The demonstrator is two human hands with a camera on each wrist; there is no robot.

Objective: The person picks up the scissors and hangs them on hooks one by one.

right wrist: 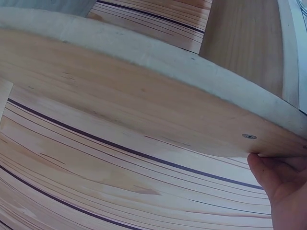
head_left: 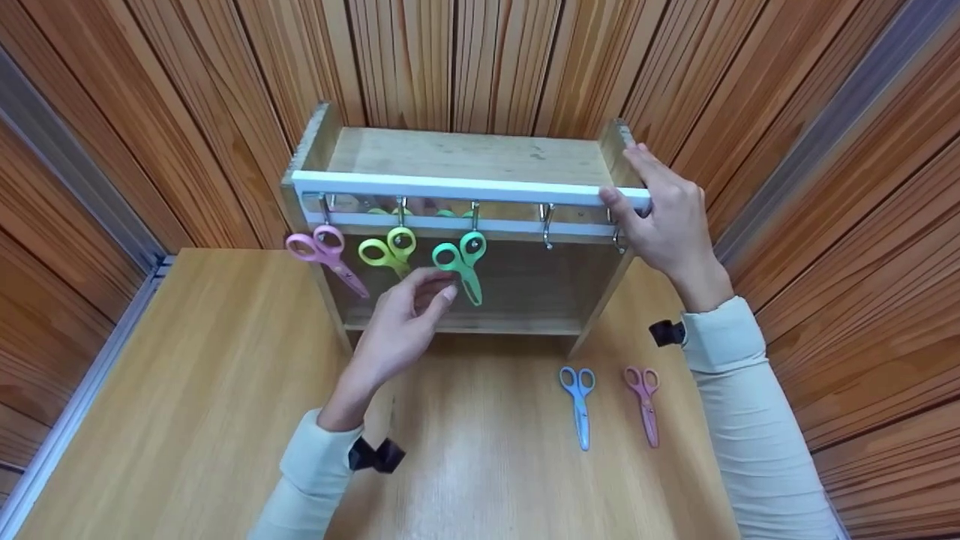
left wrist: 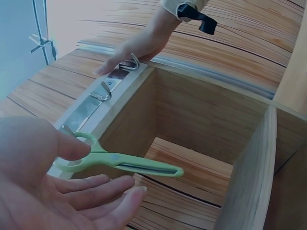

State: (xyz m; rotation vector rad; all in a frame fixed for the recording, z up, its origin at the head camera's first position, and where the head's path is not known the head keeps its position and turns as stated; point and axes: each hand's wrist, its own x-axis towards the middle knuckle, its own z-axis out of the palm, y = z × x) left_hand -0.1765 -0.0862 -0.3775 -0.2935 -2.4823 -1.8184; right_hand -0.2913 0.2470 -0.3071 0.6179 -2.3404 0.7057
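Note:
Green scissors (head_left: 470,281) hang by a handle loop from the middle hook of a wooden shelf unit (head_left: 465,154). My left hand (head_left: 401,326) is beside their blades, thumb and fingers apart; in the left wrist view the palm is turned up near the green scissors (left wrist: 144,165), gripping nothing. My right hand (head_left: 671,229) holds the unit's right front corner, thumb on the white hook rail (head_left: 450,186), fingers along the side panel. That side panel (right wrist: 144,96) fills much of the right wrist view. Yellow scissors (head_left: 388,257) and pink scissors (head_left: 349,277) hang from the hooks further left.
Two metal hooks at the rail's right carry no scissors, among them one hook (head_left: 548,229). Blue scissors (head_left: 580,409) and darker pink scissors (head_left: 646,411) lie on the wooden table (head_left: 202,375) in front. Wood-patterned walls (head_left: 487,67) enclose the back and sides.

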